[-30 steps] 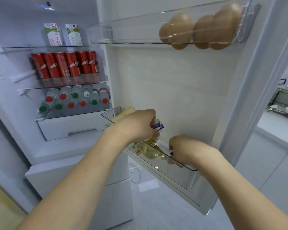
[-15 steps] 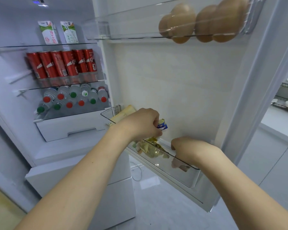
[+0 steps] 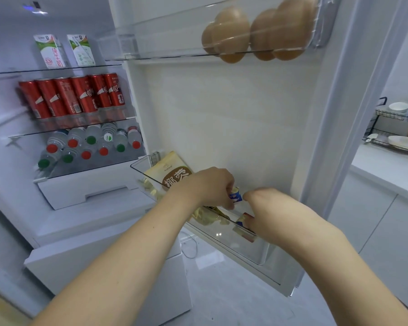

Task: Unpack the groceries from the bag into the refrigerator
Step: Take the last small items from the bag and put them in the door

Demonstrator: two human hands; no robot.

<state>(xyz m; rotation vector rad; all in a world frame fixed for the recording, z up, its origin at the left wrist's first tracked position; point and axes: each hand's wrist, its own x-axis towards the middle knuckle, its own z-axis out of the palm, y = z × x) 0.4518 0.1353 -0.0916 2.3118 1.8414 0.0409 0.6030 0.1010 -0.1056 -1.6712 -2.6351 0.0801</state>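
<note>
The left hand (image 3: 209,187) pinches a small blue and white packet (image 3: 235,196) over the clear plastic door bin (image 3: 250,249), the right hand (image 3: 266,208) curls round another packet inside, and both need setting down next.

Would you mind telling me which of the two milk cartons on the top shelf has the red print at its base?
It is the left milk carton, farther from the door. Its lower part carries red lettering, while the right milk carton beside it shows only green and white.
</note>
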